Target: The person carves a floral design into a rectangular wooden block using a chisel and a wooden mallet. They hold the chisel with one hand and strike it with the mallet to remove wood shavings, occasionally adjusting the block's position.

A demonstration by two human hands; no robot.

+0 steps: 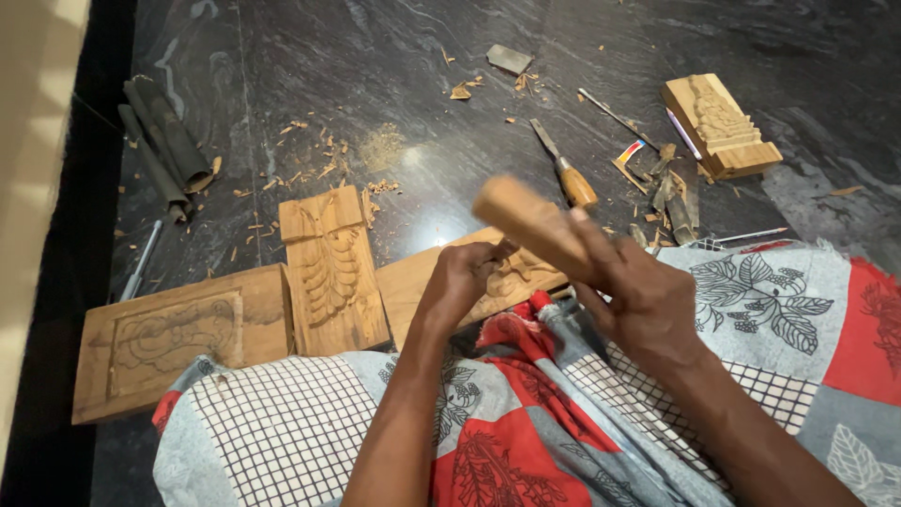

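Observation:
My right hand [641, 302] grips a round wooden mallet [526, 219], its head raised and tilted up to the left. My left hand [462, 279] is closed around a thin chisel, mostly hidden in the fist, its tip set on a flat wooden panel [413, 282] with carving under my hands. The panel lies on the dark floor against my lap, which is covered by a patterned cloth [526, 413] of red, grey and checked patches.
A carved leaf-pattern block [330, 268] and a larger carved panel [174, 338] lie to the left. A wooden-handled chisel [563, 164], thin tools, a carved stepped block [721, 125], wood chips and dark rolled sheets [164, 141] sit on the black stone floor [375, 56].

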